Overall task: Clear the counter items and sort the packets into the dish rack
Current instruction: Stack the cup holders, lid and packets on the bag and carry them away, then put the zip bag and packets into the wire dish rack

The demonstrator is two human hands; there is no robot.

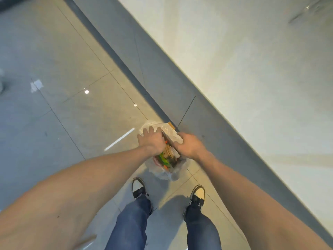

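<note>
I look straight down at the tiled floor. A clear plastic bag (167,170) full of colourful packets, green, orange and brown, hangs or rests just in front of my feet. My left hand (152,141) grips the bag's white upper rim on its left side. On the right, my right hand (189,147) is closed around the bag's edge, with a thin dark strip running between both hands. The picture is blurred, so the single packets are hard to tell apart. No counter top items or dish rack are in view.
A white counter or wall face (252,69) runs diagonally across the upper right, with a dark grey base band (162,73) below it. My two shoes (138,188) stand on the glossy tiles (63,114). A small brown corner (170,125) peeks out behind the bag.
</note>
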